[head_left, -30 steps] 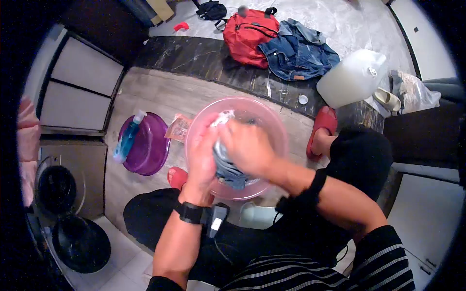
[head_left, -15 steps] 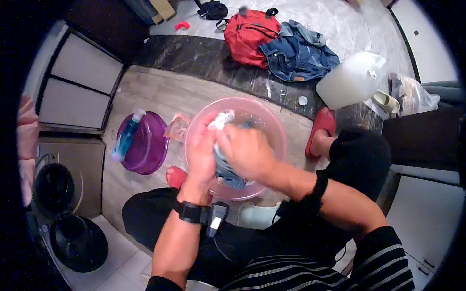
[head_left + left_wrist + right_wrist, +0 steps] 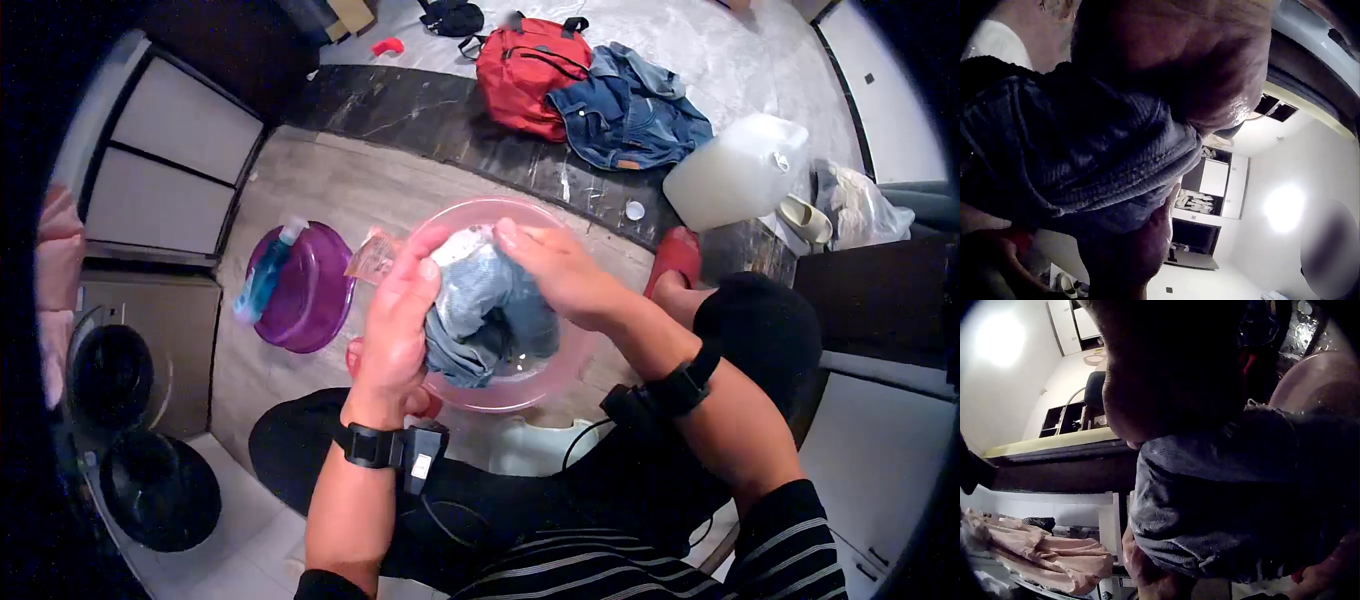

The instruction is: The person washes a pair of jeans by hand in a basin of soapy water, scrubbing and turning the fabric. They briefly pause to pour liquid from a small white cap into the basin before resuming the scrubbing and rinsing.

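A wet, light-blue denim garment [image 3: 468, 300] is bunched up over a pink basin [image 3: 578, 362] that holds water. My left hand [image 3: 393, 325] grips the garment's left side, thumb on top of the cloth. On the other side my right hand [image 3: 568, 275] holds the upper right part, its thumb near a white, sudsy patch. Folds of the denim [image 3: 1079, 150] fill much of the left wrist view. In the right wrist view, the denim [image 3: 1210, 500] hangs below the dark shape of the hand. The fingers under the cloth are hidden.
Left of the basin is a purple basin [image 3: 325, 300] with a blue bottle [image 3: 268, 275] across it. A small packet [image 3: 373, 255] lies between the basins. Beyond are a red backpack [image 3: 530, 80], a denim jacket [image 3: 635, 115] and a large white jug [image 3: 740, 170].
My hands were close together, the right one blurred over the cloth. Now they are farther apart, the right hand has moved right, and the garment is spread wider and lifted higher between them.
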Motion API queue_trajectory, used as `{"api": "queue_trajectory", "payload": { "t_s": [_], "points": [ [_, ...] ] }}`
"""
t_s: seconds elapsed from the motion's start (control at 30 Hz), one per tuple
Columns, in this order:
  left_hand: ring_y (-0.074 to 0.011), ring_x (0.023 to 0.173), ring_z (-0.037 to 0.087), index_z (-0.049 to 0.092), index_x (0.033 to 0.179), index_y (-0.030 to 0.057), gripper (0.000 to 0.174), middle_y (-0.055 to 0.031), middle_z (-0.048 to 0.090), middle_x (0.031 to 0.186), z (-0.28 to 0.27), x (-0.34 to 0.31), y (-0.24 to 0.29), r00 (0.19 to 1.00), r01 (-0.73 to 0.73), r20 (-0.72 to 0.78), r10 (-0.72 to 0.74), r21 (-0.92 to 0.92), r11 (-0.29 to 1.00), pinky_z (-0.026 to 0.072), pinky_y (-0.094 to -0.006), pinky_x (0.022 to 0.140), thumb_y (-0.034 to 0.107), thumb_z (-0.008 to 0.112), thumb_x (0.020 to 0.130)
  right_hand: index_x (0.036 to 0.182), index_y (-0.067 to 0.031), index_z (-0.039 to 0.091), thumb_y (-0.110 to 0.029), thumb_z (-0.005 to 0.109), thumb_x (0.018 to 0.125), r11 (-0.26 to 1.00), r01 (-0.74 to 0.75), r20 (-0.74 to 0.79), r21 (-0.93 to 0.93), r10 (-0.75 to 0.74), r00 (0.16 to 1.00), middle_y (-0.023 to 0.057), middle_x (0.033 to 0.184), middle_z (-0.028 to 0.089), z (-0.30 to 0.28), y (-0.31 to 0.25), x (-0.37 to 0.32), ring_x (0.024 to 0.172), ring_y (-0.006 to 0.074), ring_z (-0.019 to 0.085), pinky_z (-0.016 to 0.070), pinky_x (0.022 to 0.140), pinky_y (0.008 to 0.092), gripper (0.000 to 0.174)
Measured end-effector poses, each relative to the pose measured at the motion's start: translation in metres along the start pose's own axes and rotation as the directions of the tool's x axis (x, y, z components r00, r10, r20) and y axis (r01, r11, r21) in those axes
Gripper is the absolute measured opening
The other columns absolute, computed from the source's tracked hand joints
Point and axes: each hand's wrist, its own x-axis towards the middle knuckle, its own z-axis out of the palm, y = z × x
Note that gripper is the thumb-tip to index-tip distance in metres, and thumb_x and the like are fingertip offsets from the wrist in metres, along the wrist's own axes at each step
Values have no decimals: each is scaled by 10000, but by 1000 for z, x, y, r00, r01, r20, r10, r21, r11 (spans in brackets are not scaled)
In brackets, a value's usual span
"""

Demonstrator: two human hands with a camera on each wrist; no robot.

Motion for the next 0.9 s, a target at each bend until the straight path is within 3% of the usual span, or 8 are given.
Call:
{"api": "queue_trajectory", "payload": {
  "t_s": [0.07, 0.17, 0.27, 0.3, 0.4, 0.43, 0.63, 0.9],
  "points": [
    [-167, 1072, 542, 455, 1287, 14, 410, -69, 556, 1175, -4, -1, 0, 998, 59, 21, -60, 36, 998, 433, -307, 929, 269, 485, 967, 959, -24, 635, -442, 381, 986, 989, -37, 1, 142, 38, 999, 45, 877, 632, 3, -3, -2, 819, 140, 558, 450, 794, 321, 490],
    [-153, 1081, 538, 465, 1270, 3, 413, -109, 537, 1215, -5, -1, 6, 987, 162, 12, -162, 27, 987, 448, -306, 918, 186, 582, 919, 946, -30, 642, -443, 387, 984, 947, -105, 5, 304, 108, 994, 49, 896, 639, 5, -9, -4, 815, 141, 568, 457, 788, 327, 487],
    [-128, 1059, 533, 469, 1259, -5, 528, -99, 548, 1193, 1, -6, 13, 992, 64, 70, -107, 453, 889, 446, -282, 895, 163, 709, 820, 960, -29, 637, -442, 393, 982, 931, -186, 16, 315, 191, 981, 60, 890, 643, 5, -8, -3, 794, 143, 578, 467, 776, 332, 481],
    [-108, 970, 563, 520, 1200, -15, 555, -76, 598, 1095, 5, -5, 13, 993, 95, 7, -116, 523, 847, 467, -263, 825, 152, 782, 739, 967, -27, 634, -441, 394, 982, 930, -217, 19, 297, 222, 975, 63, 885, 645, 5, -6, -2, 785, 144, 582, 471, 771, 333, 479],
    [-104, 853, 596, 581, 1115, -17, 410, -54, 638, 976, 4, -3, 12, 957, 287, -109, -269, 486, 826, 486, -252, 757, 128, 747, 770, 952, -22, 639, -435, 415, 977, 925, -191, 40, 328, 188, 981, 70, 871, 650, 10, -3, 2, 756, 148, 591, 486, 742, 338, 471],
    [-95, 774, 602, 616, 1054, -20, 317, -42, 652, 886, 5, -2, 12, 961, 277, -137, -241, 493, 825, 495, -250, 708, 137, 724, 801, 950, -21, 641, -434, 423, 975, 921, -213, 45, 328, 210, 977, 71, 870, 652, 10, -5, 1, 751, 151, 595, 489, 732, 338, 468],
    [-124, 813, 632, 611, 1060, -20, 310, -61, 665, 932, -5, -2, 1, 942, 331, -125, -313, 174, 927, 507, -275, 759, 254, 584, 918, 951, -18, 649, -425, 453, 967, 921, -260, 23, 291, 265, 964, 79, 884, 661, 13, -9, 1, 744, 165, 612, 504, 701, 335, 452],
    [-166, 921, 635, 538, 1176, -42, 412, -111, 638, 1067, 3, -6, 4, 952, 304, -19, -305, -42, 952, 509, -301, 819, 314, 462, 981, 957, -18, 648, -423, 455, 966, 903, -266, 85, 337, 252, 964, 68, 874, 663, 11, -9, 1, 743, 172, 624, 513, 695, 347, 449]
  ]
}}
